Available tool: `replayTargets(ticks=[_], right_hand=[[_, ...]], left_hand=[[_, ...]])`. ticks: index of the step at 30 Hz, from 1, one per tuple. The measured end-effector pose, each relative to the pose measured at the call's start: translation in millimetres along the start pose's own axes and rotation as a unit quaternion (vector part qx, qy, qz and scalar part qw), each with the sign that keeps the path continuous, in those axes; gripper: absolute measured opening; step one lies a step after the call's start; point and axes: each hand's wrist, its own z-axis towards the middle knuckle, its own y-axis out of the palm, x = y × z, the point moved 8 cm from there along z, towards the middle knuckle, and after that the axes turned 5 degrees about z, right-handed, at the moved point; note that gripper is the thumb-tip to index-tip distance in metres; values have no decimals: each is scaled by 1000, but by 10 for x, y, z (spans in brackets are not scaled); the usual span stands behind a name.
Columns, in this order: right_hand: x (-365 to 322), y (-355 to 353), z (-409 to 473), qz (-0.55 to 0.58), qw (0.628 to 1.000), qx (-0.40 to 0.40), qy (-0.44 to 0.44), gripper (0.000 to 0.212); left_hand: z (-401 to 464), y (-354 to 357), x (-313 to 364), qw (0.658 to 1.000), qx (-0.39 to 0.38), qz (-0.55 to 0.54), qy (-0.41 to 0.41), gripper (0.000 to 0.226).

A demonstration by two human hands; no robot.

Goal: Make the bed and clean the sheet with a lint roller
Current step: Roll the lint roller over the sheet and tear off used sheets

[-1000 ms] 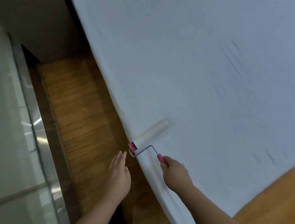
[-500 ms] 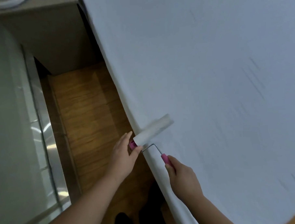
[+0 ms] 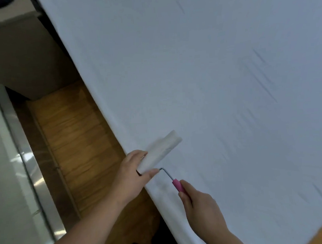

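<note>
Head view. My right hand (image 3: 201, 210) grips the pink handle (image 3: 178, 185) of the lint roller (image 3: 160, 153); my left hand (image 3: 134, 171) pinches the near end of its white roll between thumb and fingers. The roll lies at the near edge of the sheet (image 3: 219, 73), just above where the cloth drops toward the wooden floor (image 3: 77, 136).

Risks, as I judge them: the sticky paper may cling to my fingers or tear unevenly if I peel it; a hard push could drag the sheet off the edge and wrinkle it.

Materials: smooth pale cotton with faint creases; a thin bent wire neck (image 3: 167, 174); a cylindrical paper roll; grained plank flooring.
</note>
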Motion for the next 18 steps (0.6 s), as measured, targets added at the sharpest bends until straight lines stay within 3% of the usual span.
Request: replayTargets(ticks=[2,5,8,11,14,16,18], right_hand=[[18,-20,17,11,1000,-7,4,27],[191,-83,47,46,998,1,46,30],[317,-109,38,59,996,-4,62,28],[423,-159,-59,51,996,-20,72,22],[723,-387,-199,34,993,-6,113,31],[993,-604,-296,20,988,19,150,35],[1230,-763,-380,-5,983,32,179,35]], left_hand=[[82,71,81,999,-29,10,-19,66],[165,121,155,999,-39,33,-13,40],[137,176,140,998,-51,38,-27,34],[59,321,124,994,-99,16,-51,35],[-26,459,103,984,-147,-22,-92,52],[-39,450,78,987,-135,8,-89,60],[-25,412,91,989,-114,71,-58,52]])
